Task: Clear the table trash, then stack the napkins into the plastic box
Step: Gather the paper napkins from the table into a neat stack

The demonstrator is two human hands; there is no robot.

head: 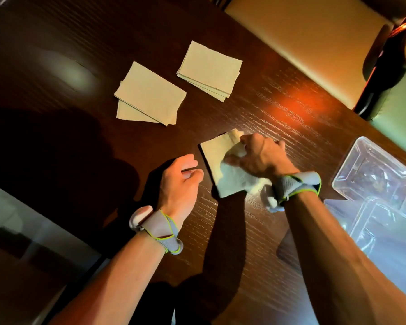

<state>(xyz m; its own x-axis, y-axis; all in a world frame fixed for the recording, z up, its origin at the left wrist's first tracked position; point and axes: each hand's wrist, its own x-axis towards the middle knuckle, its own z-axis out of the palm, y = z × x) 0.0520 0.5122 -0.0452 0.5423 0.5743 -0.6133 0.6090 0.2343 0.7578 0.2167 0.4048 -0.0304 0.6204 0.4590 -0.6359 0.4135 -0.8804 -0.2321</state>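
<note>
My right hand (259,154) is pinching a flat beige paper napkin (217,156) on the dark wooden worktop (279,109); my left hand (181,179) is hovering beside it, loosely curled, holding nothing.

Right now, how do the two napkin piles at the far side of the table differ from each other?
The left pile is fanned: its lower napkins stick out at a different angle, while the right pile is more even, with only thin edges showing along its near side. The left pile lies nearer to the left hand; the right pile lies farther back, toward the table's far edge. Neither is touched. Both hold tan, rectangular, flat napkins.
</note>
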